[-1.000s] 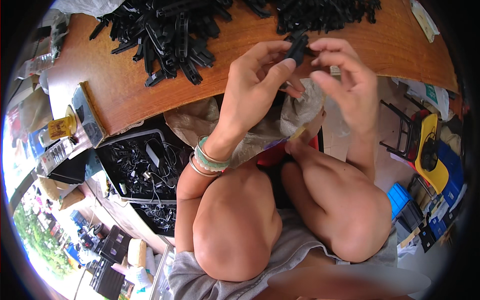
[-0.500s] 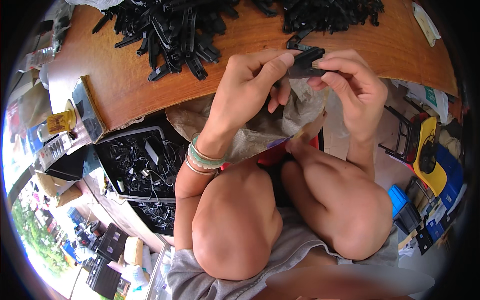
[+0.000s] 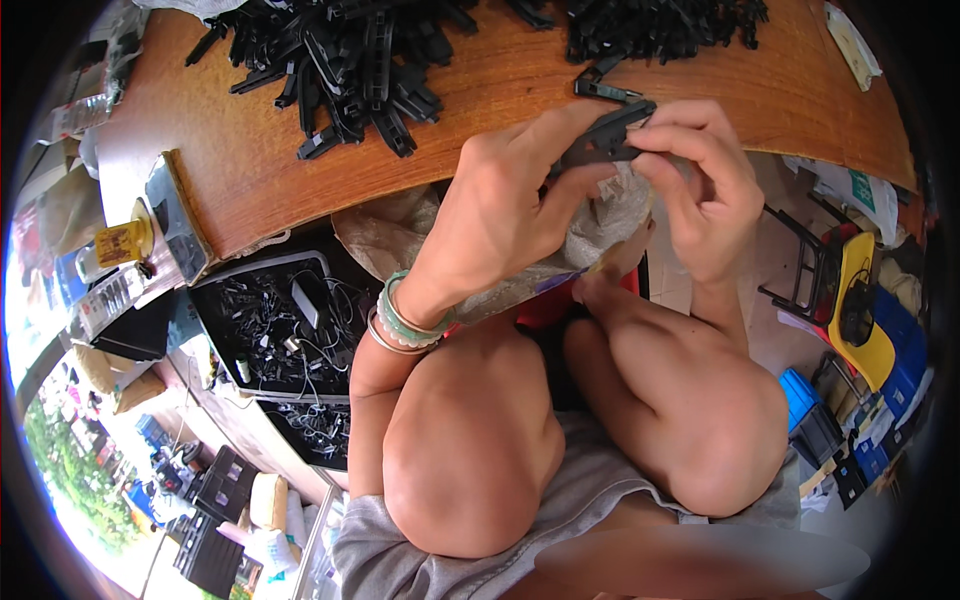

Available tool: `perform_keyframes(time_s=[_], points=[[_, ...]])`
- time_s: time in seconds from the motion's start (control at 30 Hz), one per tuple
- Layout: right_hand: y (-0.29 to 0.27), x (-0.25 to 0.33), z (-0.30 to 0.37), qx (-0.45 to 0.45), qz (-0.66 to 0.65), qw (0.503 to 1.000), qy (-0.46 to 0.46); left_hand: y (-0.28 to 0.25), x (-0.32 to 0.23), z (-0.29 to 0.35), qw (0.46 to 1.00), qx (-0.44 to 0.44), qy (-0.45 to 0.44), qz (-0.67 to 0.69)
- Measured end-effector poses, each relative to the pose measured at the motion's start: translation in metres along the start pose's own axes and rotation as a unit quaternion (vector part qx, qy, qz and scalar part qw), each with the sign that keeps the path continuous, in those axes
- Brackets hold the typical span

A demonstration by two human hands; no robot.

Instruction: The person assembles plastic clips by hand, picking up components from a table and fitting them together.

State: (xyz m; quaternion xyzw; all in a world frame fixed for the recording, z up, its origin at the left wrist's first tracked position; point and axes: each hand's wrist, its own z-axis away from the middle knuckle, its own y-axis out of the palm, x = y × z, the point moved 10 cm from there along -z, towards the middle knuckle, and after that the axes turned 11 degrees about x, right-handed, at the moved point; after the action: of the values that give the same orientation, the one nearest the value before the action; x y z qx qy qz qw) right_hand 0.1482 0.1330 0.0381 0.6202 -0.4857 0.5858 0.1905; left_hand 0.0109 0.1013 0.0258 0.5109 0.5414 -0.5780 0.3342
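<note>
A black plastic part (image 3: 604,138), long and narrow, is held up between my two hands just beyond the table's near edge. My left hand (image 3: 515,195) grips its left end, fingers behind it and thumb below. At the other end, the fingertips of my right hand (image 3: 708,185) are pinched together against the part. Whether they also hold something small I cannot make out. Just behind the part, another black piece (image 3: 600,88) lies on the wooden table. A big heap of long black plastic parts (image 3: 375,65) is at the back left, and a heap of smaller black pieces (image 3: 660,30) at the back right.
A crumpled beige sack (image 3: 390,230) hangs between the table (image 3: 270,170) and my knees. At left stand black trays (image 3: 275,330) of small black parts and cables. A yellow chair (image 3: 858,320) is at right; a white object (image 3: 850,45) lies at the table's far right.
The black part has turned in my hands, showing a flatter face. My left thumb has moved from its top to below it. My right hand has shifted slightly left.
</note>
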Motion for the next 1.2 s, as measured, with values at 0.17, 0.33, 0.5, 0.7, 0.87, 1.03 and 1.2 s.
perform_keyframes(time_s=[0.17,0.33,0.5,0.7,0.87,1.03,1.2], points=[[0.001,0.008,-0.008,0.004,0.013,1.000,-0.024,0.000,0.000,0.001,1.000,0.006,0.009,0.004],[-0.001,-0.006,0.003,-0.014,-0.021,1.000,-0.005,0.001,-0.012,0.000,0.995,0.022,0.078,-0.052],[-0.003,-0.009,0.005,-0.019,-0.018,1.000,0.008,0.002,-0.014,-0.001,0.994,0.025,0.087,-0.068],[0.002,-0.006,-0.002,0.015,-0.029,0.999,-0.021,-0.008,-0.007,-0.004,0.997,0.045,0.043,-0.039],[0.021,-0.012,-0.013,0.136,0.032,0.990,0.019,-0.072,-0.013,-0.011,0.971,-0.133,0.061,-0.187],[0.017,-0.017,-0.026,0.017,0.301,0.951,-0.062,-0.090,-0.006,-0.041,0.787,-0.156,0.046,-0.595],[0.018,-0.023,-0.022,0.011,0.330,0.942,-0.062,-0.101,-0.026,-0.019,0.889,-0.275,0.325,-0.167]])
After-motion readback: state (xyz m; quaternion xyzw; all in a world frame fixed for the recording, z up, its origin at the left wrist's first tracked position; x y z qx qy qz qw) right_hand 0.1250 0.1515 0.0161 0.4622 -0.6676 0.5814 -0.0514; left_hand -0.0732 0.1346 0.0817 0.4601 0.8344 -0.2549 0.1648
